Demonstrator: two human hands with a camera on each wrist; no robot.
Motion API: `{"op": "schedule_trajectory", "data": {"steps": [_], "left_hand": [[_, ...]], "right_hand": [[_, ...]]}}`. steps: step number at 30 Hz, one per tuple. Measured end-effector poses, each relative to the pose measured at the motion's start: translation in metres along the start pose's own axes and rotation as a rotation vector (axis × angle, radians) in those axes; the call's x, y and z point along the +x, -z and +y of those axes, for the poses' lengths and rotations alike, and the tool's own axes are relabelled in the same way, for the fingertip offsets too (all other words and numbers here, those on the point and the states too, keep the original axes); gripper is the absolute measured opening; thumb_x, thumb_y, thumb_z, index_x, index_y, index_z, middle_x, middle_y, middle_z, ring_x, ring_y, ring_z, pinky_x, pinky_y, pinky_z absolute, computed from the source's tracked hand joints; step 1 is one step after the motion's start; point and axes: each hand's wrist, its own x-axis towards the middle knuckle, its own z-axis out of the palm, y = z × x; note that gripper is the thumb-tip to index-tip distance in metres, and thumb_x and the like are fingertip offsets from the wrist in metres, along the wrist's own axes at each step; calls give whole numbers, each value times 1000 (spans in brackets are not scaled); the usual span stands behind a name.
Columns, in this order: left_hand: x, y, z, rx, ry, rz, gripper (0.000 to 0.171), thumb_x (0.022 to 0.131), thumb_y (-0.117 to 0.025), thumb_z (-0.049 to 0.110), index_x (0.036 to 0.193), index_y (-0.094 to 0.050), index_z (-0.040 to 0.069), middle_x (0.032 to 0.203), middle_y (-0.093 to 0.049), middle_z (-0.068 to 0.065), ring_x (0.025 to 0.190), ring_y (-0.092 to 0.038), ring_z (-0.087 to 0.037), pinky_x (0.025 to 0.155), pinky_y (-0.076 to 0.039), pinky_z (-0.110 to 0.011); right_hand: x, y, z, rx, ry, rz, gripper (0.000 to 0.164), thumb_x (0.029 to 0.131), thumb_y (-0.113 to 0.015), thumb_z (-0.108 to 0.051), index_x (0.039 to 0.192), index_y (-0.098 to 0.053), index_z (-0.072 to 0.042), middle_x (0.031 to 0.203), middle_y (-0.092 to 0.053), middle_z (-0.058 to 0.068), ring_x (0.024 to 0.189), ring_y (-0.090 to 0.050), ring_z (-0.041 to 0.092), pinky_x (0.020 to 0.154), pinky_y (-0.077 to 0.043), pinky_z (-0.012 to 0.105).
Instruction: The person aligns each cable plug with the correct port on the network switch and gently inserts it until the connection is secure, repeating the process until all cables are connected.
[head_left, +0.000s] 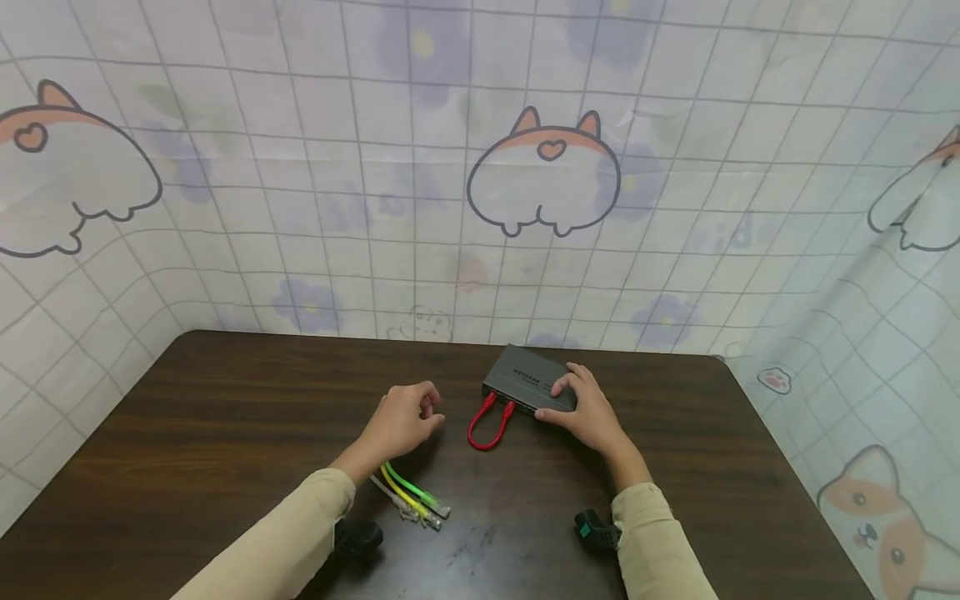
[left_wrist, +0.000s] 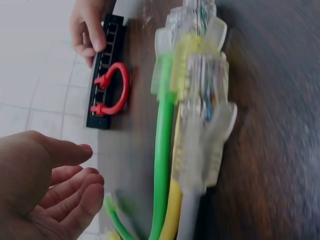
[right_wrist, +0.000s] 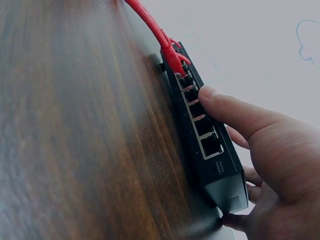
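Note:
A dark grey network switch (head_left: 517, 373) sits toward the back of the table, its row of ports facing me. Both ends of a short red Ethernet cable (head_left: 487, 447) are plugged into its left ports, and the cable loops out in front. My right hand (head_left: 588, 411) grips the right end of the switch, thumb at the port edge, as the right wrist view also shows. To the left of the switch, my left hand (head_left: 401, 422) hovers with loosely bent fingers and nothing in them. Below that hand lie green, yellow and grey Ethernet cables (head_left: 408, 492), partly hidden by it.
The dark wooden table (head_left: 225, 417) backs onto a white patterned curtain (head_left: 337, 208), which also runs along both sides. Black wrist devices are strapped at the left sleeve (head_left: 277, 542) and the right sleeve (head_left: 660, 542).

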Motion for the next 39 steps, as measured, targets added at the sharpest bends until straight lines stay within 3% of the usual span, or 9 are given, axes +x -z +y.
{"op": "schedule_trajectory", "data": {"steps": [5, 15, 28, 39], "left_hand": [[-1, 3, -9, 15, 23, 1, 18, 84, -75, 16, 97, -66, 8, 73, -61, 4, 56, -49, -8, 57, -42, -26], [-1, 9, -19, 34, 9, 3, 19, 82, -76, 13, 96, -65, 7, 79, -65, 1, 57, -50, -8, 54, -41, -26], [-3, 9, -24, 64, 63, -30, 26, 80, -78, 14, 102, -65, 10, 94, -67, -4, 72, -60, -15, 61, -48, -30], [-5, 4, -24, 118, 66, -66, 24, 83, -76, 15, 103, -64, 10, 82, -59, 0, 62, -52, -11, 54, -42, -27]], "right_hand": [[0, 0, 1, -3, 3, 4, 42, 77, -80, -40, 93, -53, -12, 157, -26, 18, 145, -23, 41, 108, -32, 60], [-1, 0, -1, -2, -2, 10, 41, 77, -80, -38, 93, -53, -12, 157, -26, 17, 144, -26, 40, 107, -33, 58], [-1, -1, 0, 6, -6, 13, 41, 77, -80, -38, 94, -53, -12, 157, -26, 16, 143, -26, 40, 107, -32, 60], [-2, 0, -1, 8, -1, 19, 40, 77, -81, -37, 93, -54, -12, 156, -27, 17, 144, -26, 40, 107, -32, 59]]}}
